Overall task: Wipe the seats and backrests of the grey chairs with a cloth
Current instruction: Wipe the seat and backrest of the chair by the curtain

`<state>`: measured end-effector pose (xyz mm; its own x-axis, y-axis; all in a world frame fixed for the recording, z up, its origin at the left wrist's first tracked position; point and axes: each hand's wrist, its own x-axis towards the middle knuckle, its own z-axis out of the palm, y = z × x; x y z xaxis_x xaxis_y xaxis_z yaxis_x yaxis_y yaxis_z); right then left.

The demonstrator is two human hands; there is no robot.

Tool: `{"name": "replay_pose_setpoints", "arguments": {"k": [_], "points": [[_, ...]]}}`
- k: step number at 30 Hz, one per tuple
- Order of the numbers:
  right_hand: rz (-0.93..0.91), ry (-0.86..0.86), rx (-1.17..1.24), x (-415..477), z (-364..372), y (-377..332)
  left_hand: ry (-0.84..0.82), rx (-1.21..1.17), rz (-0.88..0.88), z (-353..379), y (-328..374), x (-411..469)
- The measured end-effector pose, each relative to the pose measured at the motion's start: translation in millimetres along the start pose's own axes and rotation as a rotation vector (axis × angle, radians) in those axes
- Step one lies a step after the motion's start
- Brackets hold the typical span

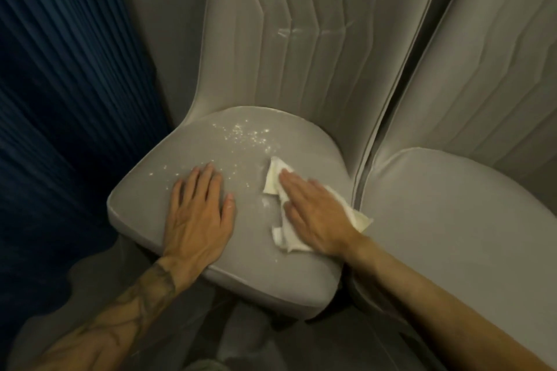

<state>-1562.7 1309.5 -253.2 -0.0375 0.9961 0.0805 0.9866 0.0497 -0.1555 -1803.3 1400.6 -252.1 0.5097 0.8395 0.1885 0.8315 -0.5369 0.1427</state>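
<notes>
A grey chair stands in front of me, its seat (241,253) below a ribbed backrest (271,39). White specks and droplets (247,132) are scattered over the back half of the seat. My left hand (199,214) lies flat on the seat's left front, fingers spread, holding nothing. My right hand (316,214) presses flat on a crumpled white cloth (274,178) on the seat's right side. The cloth pokes out beyond the fingertips and beside the wrist. A wet smear (286,31) shows on the backrest.
A second grey chair (452,220) stands close against the right side, its backrest (482,69) touching the first. A dark blue pleated curtain (60,99) hangs at the left. Grey floor (187,325) lies below the seat.
</notes>
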Motion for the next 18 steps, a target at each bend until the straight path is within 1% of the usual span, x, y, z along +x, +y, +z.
{"name": "replay_pose_setpoints", "arguments": {"k": [2, 3, 4, 5, 6, 8, 9, 10, 11, 12, 15, 16, 17, 18], "points": [[0.181, -0.02, -0.095, 14.5, -11.3, 25.0, 0.021, -0.023, 0.015, 1.7, -1.1, 0.2], [0.251, -0.028, -0.132, 20.4, -15.5, 28.3, 0.028, -0.034, 0.016, 2.2, -1.6, 1.2], [0.283, -0.02, -0.14, 22.3, -16.6, 20.5, 0.029, -0.038, 0.015, 2.7, -1.7, 1.7], [0.274, -0.005, -0.139, 18.7, -11.8, 5.4, 0.031, -0.04, 0.011, 3.4, -1.4, 2.1], [0.23, 0.018, -0.087, 9.9, -3.0, -15.7, 0.039, -0.04, 0.005, 4.4, -1.4, 2.1], [0.059, 0.019, 0.017, -15.9, 14.3, -56.5, 0.037, -0.032, -0.002, 5.3, -1.6, 2.1], [-0.01, -0.011, 0.047, -25.6, 16.3, -65.5, 0.031, -0.025, 0.001, 5.9, -1.8, 1.9], [-0.041, -0.041, 0.047, -30.3, 14.2, -64.9, 0.035, -0.021, 0.003, 6.6, -2.5, 1.7], [-0.031, -0.052, 0.04, -30.5, 8.9, -56.6, 0.045, -0.024, 0.002, 7.4, -3.5, 1.6], [0.015, -0.045, 0.009, -28.8, 3.2, -44.0, 0.054, -0.032, 0.002, 8.1, -4.2, 1.8], [0.228, -0.049, -0.068, -27.1, -9.0, -24.1, 0.06, -0.045, 0.004, 9.1, -3.6, 1.7], [0.267, -0.033, -0.064, -27.5, -6.4, -34.6, 0.066, -0.049, 0.004, 9.7, -3.5, 2.1], [0.263, -0.025, -0.066, -29.2, 0.5, -53.1, 0.068, -0.056, 0.0, 9.7, -3.3, 2.6], [0.215, -0.032, -0.057, -33.2, 10.4, -75.8, 0.068, -0.065, -0.007, 9.5, -2.6, 2.3]]}}
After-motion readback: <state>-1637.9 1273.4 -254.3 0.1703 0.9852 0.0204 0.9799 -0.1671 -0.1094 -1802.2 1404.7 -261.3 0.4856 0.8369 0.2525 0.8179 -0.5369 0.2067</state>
